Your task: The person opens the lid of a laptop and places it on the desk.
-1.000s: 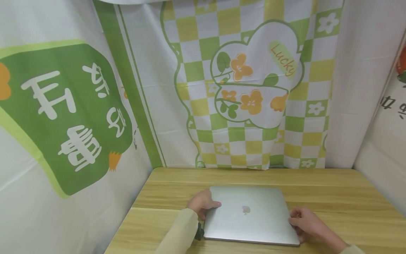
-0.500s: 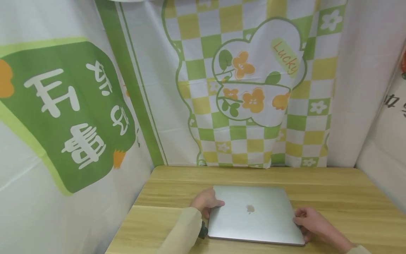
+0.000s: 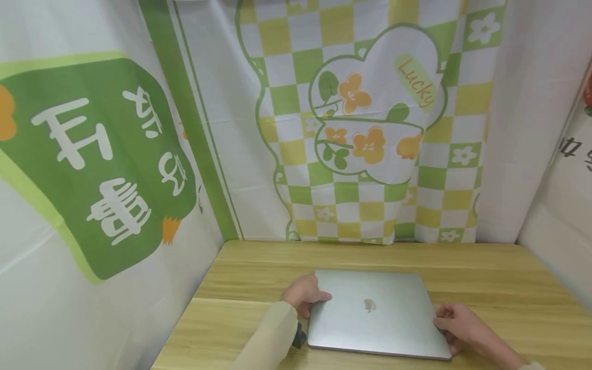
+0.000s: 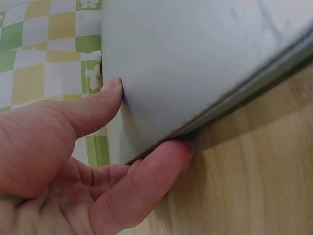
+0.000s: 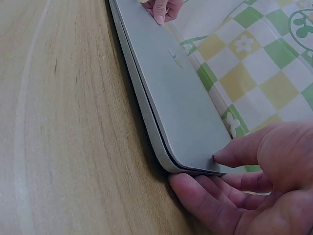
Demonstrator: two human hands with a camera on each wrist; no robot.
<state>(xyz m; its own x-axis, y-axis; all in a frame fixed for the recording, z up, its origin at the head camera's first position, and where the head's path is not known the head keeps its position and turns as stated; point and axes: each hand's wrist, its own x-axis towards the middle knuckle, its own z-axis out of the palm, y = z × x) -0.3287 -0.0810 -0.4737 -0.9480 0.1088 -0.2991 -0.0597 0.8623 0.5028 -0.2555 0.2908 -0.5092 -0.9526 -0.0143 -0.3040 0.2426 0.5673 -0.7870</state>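
Observation:
A silver laptop (image 3: 393, 326) with a logo on its lid lies closed on the wooden table, in the middle of the head view. At its left side my left hand (image 3: 305, 295) grips the edge, thumb flat on the lid. The left wrist view shows the fingers (image 4: 146, 186) of that hand curled under the laptop's edge. On the opposite side my right hand (image 3: 457, 326) pinches the right edge. In the right wrist view its thumb (image 5: 239, 151) presses on the lid near a rounded corner, with fingers bent against the side and underneath.
The wooden table (image 3: 259, 262) reaches back to a green, yellow and white checked cloth (image 3: 351, 216). White cloth walls stand on both sides, the left one bearing a green printed patch (image 3: 125, 169). A dark wrist device (image 3: 299, 336) sits by my left sleeve.
The laptop has slid a little to the right across the table, with both hands moving along with it. Their hold on its edges looks the same. The head view has shifted slightly.

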